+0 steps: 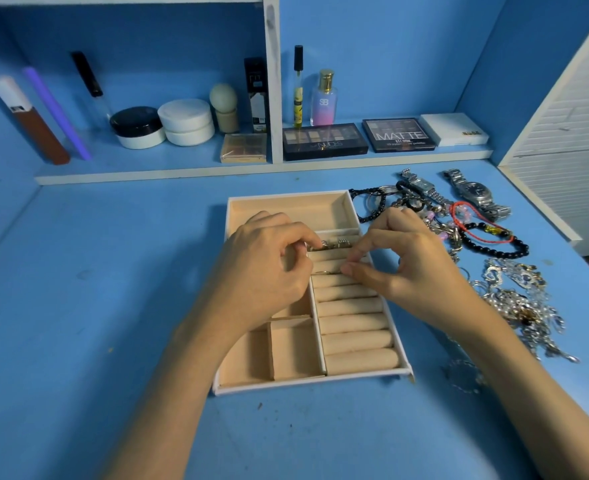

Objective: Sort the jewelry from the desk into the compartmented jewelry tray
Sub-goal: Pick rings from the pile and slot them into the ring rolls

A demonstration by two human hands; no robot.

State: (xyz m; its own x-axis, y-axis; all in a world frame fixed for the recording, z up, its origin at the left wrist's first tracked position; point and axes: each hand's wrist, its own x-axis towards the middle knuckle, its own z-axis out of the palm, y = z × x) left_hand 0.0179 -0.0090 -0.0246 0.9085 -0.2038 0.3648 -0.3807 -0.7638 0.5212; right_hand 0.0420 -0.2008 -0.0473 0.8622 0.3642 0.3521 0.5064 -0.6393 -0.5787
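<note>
Tray (286, 206) mid-frame: rings (334, 244) in upper roll slots; left hand (265, 268) pinches them; right hand (404, 265) curled, grasp unclear.

Jewelry tray (307, 386) centre of desk (95, 306); jewelry pile (514, 299) right of tray; cosmetics (185, 123) on shelf (147, 175) behind.

We have a single view, worn on the head. We look forward and down, close above the beige compartmented jewelry tray (286, 207); beyond the tray the white-edged blue shelf (147, 174) rises, and the blue desk (78, 306) spreads around it.
</note>
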